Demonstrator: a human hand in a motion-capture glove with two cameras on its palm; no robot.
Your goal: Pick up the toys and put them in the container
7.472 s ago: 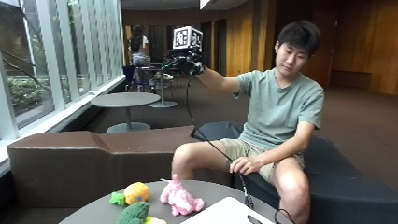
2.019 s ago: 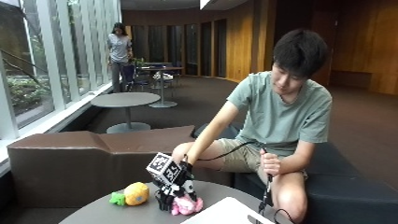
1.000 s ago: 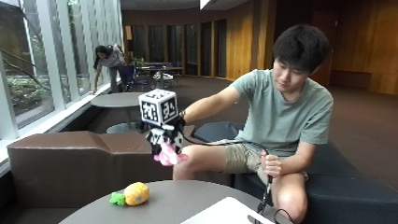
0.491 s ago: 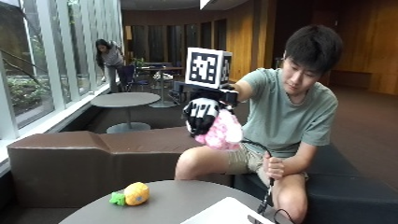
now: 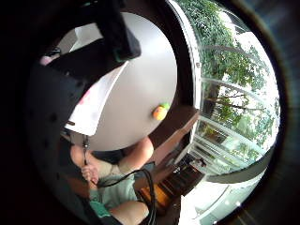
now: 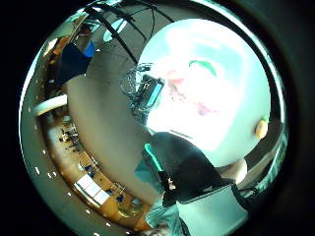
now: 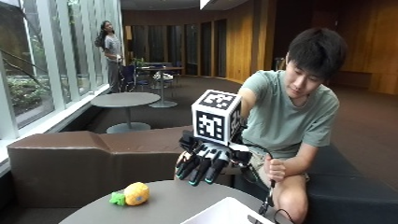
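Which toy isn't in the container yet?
The yellow toy with a green end: it lies on the table, outside the white container, where something pink shows.

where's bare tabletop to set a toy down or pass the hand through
Bare tabletop lies between the yellow toy near the sofa-side edge and the white container. The gloved right hand hangs above that gap. The container's side is the crowded part.

Windows (image 7: 37, 60): you see tall panes with greenery outside.
Walls (image 7: 249, 37): wood panelling.
Seating: brown bench (image 7: 81, 163) behind your round grey table (image 7: 155, 205).
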